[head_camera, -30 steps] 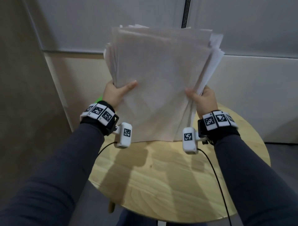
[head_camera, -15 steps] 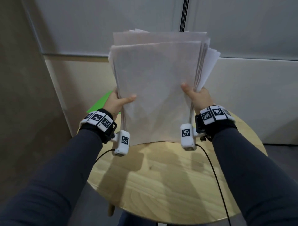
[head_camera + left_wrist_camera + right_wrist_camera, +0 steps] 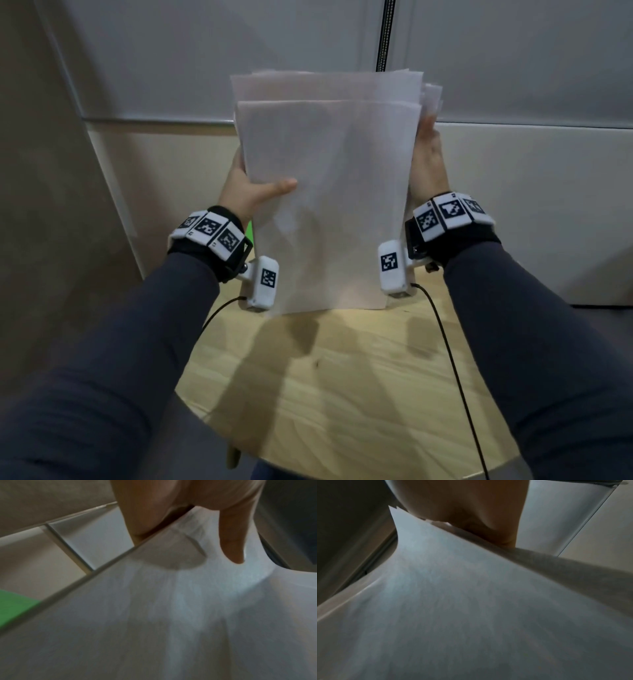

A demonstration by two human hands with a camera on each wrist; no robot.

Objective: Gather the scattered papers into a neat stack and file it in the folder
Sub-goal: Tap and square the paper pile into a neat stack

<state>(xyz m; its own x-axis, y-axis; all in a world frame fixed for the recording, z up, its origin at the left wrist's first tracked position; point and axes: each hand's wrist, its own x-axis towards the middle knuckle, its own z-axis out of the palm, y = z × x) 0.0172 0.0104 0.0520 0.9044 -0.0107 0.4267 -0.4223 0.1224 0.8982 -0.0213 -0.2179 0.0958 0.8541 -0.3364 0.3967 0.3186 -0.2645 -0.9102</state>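
papers: a stack of white sheets [image 3: 329, 205] stood upright, bottom edge down at the round wooden bench [image 3: 342, 394], pretty much touching it as far as I can see. Top edges aren't level, a few back sheets poke up higher than the front one, and some stick out on the right.
left hand: left hand [image 3: 246, 186] has the left edge of the stack, thumb across the front sheet, fingers round the back. So this grip is closed on the papers. The left wrist view shows the same thing, thumb [image 3: 231, 536] pressed on the paper [image 3: 154, 615].
right hand: right hand [image 3: 426, 161] lies flat along the right edge, fingers pointing up and looking straight, pressing the side rather than wrapping it. Open-handed grip.
folder: only a sliver of green [image 3: 250, 233] shows behind the stack by the left wrist, probably the folder, lying on the bench.
sleeves: dark grey, with marker bands on both wrists.
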